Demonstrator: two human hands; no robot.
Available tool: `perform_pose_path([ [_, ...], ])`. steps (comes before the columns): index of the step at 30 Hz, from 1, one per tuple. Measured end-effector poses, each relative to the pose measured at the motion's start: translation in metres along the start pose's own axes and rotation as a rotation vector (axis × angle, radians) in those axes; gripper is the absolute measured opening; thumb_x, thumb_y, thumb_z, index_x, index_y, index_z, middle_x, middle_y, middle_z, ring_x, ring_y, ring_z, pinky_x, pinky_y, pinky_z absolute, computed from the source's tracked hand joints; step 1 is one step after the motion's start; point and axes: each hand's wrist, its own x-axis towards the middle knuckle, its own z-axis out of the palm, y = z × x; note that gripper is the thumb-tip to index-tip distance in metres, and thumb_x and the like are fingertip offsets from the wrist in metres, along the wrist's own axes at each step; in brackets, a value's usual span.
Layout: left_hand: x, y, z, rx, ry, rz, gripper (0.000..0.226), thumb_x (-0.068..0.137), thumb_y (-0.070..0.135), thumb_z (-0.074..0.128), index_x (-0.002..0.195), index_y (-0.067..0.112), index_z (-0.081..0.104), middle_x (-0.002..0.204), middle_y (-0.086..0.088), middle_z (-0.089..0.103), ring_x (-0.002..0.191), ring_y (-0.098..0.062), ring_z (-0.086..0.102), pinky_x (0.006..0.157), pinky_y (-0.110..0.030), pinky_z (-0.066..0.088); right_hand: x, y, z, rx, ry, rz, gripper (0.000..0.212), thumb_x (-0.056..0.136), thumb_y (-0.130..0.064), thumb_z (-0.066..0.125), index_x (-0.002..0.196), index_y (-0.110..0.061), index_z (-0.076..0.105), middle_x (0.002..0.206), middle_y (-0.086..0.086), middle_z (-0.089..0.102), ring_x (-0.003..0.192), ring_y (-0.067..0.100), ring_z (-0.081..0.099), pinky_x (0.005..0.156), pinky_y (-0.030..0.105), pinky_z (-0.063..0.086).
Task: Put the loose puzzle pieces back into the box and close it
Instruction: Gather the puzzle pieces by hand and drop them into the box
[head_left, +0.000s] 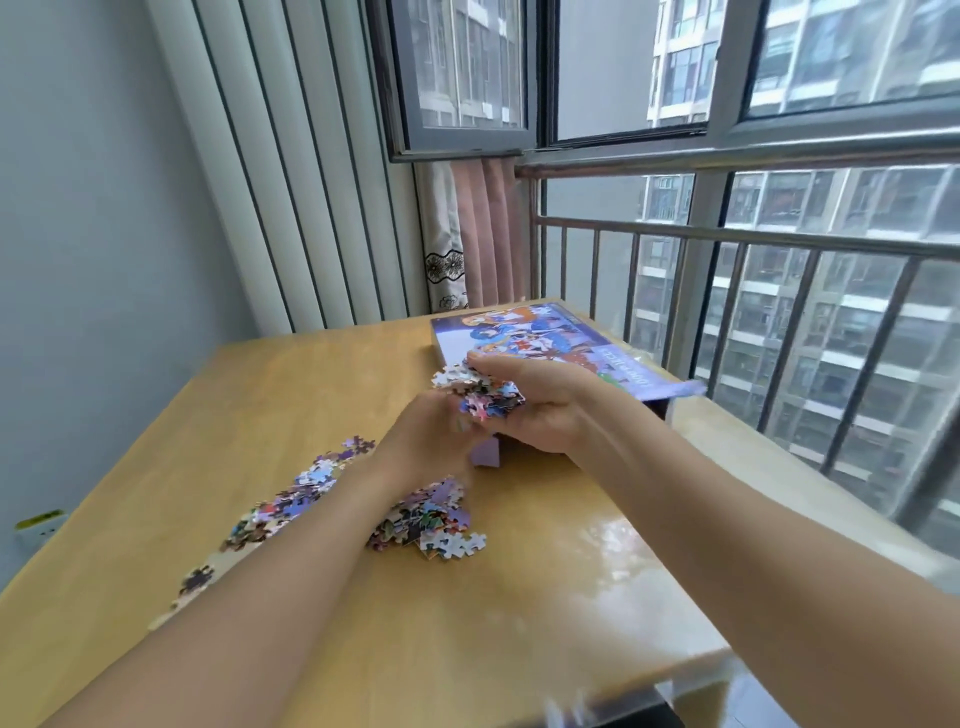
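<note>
Head view: my right hand (540, 410) curls round a handful of puzzle pieces (483, 392) lifted just before the box (550, 338); my left hand (431, 436) cups them from beside, fingers bent, while loose pieces (426, 519) lie heaped on the table (519, 597)

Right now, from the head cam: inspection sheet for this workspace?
Surface: wooden table, glare on its right side.
Job's things: puzzle box at the far edge, picture side up; handful of pieces held up near it; loose pieces in piles nearer the person.
Clutter: nothing seen.
Hands: left hand and right hand cup the handful together.
Cables: nothing seen.
Surroundings: window railing, curtain, wall outlet.
</note>
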Motion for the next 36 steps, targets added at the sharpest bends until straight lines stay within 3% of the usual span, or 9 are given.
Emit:
perform_pose_path([
  [3, 0.015, -0.001, 0.004, -0.054, 0.128, -0.066, 0.012, 0.08, 0.012, 0.057, 0.078, 0.016, 0.068, 0.081, -0.005, 0.071, 0.077, -0.024, 0.063, 0.071, -0.041, 0.058, -0.01, 0.001, -0.009, 0.044, -0.012, -0.024, 0.007, 0.094, -0.002, 0.064, 0.094, 0.005, 0.064, 0.096, 0.02, 0.069, 0.086, 0.03, 0.067, 0.065, 0.042, 0.061],
  [6, 0.023, 0.011, -0.003, -0.027, 0.232, -0.027, 0.006, 0.083, 0.012, 0.073, 0.082, 0.018, 0.075, 0.076, 0.005, 0.07, 0.074, -0.014, 0.062, 0.065, -0.031, 0.048, -0.019, 0.005, -0.022, 0.032, -0.016, -0.005, 0.01, 0.093, -0.004, 0.065, 0.098, 0.006, 0.065, 0.096, 0.021, 0.07, 0.084, 0.029, 0.069, 0.066, 0.04, 0.063],
  [11, 0.033, 0.03, -0.017, -0.148, 0.352, -0.088, 0.055, 0.096, 0.04, 0.064, 0.064, -0.004, 0.054, 0.059, -0.007, 0.041, 0.062, -0.019, 0.032, 0.058, -0.035, 0.025, -0.013, 0.002, -0.046, 0.142, 0.126, 0.005, 0.007, 0.096, -0.004, 0.062, 0.101, -0.001, 0.058, 0.116, 0.023, 0.06, 0.096, 0.031, 0.065, 0.049, 0.039, 0.06],
  [14, 0.036, 0.027, -0.024, -0.162, 0.364, -0.089, 0.055, 0.093, 0.049, 0.064, 0.074, -0.002, 0.064, 0.068, -0.021, 0.057, 0.063, -0.02, 0.044, 0.062, -0.04, 0.045, -0.008, -0.006, -0.054, 0.228, 0.226, -0.014, 0.007, 0.096, -0.002, 0.062, 0.093, -0.004, 0.057, 0.112, 0.021, 0.059, 0.114, 0.032, 0.063, 0.061, 0.042, 0.06],
  [19, 0.035, 0.028, -0.032, -0.226, 0.342, -0.035, 0.059, 0.085, 0.062, 0.06, 0.085, 0.004, 0.072, 0.084, -0.019, 0.07, 0.067, -0.014, 0.051, 0.078, -0.047, 0.057, 0.002, -0.013, -0.056, 0.255, 0.349, -0.047, 0.013, 0.096, -0.005, 0.063, 0.104, 0.003, 0.057, 0.109, 0.023, 0.061, 0.088, 0.031, 0.065, 0.083, 0.044, 0.057],
  [22, 0.033, 0.034, -0.036, -0.258, 0.298, -0.023, 0.069, 0.079, 0.07, 0.058, 0.087, 0.002, 0.071, 0.084, -0.021, 0.069, 0.068, -0.014, 0.052, 0.082, -0.049, 0.058, 0.006, -0.019, -0.048, 0.254, 0.402, -0.089, 0.015, 0.1, -0.006, 0.056, 0.104, 0.008, 0.054, 0.122, 0.025, 0.06, 0.107, 0.033, 0.065, 0.093, 0.043, 0.055],
  [24, 0.032, 0.039, -0.037, -0.257, 0.287, -0.003, 0.048, 0.09, 0.056, 0.063, 0.082, 0.01, 0.074, 0.069, -0.012, 0.066, 0.066, -0.013, 0.052, 0.082, -0.047, 0.058, 0.006, -0.025, -0.039, 0.283, 0.393, -0.109, 0.02, 0.105, -0.003, 0.043, 0.095, 0.011, 0.053, 0.132, 0.025, 0.057, 0.123, 0.033, 0.059, 0.102, 0.041, 0.05],
  [28, 0.036, 0.045, -0.04, -0.257, 0.265, -0.018, 0.045, 0.095, 0.049, 0.063, 0.083, 0.007, 0.074, 0.059, 0.001, 0.056, 0.061, -0.015, 0.05, 0.08, -0.046, 0.058, 0.024, -0.035, -0.024, 0.403, 0.441, -0.202, 0.031, 0.1, -0.001, 0.035, 0.121, 0.002, 0.057, 0.12, 0.019, 0.065, 0.108, 0.038, 0.065, 0.083, 0.05, 0.057],
  [36, 0.035, 0.06, -0.057, -0.287, 0.264, -0.042, 0.05, 0.097, 0.046, 0.062, 0.093, -0.004, 0.071, 0.063, -0.009, 0.058, 0.057, -0.018, 0.053, 0.065, -0.032, 0.049, 0.05, -0.038, -0.024, 0.533, 0.355, -0.279, 0.068, 0.07, -0.075, 0.056, 0.112, -0.023, 0.067, 0.104, 0.006, 0.075, 0.095, 0.031, 0.072, 0.092, 0.048, 0.055],
])
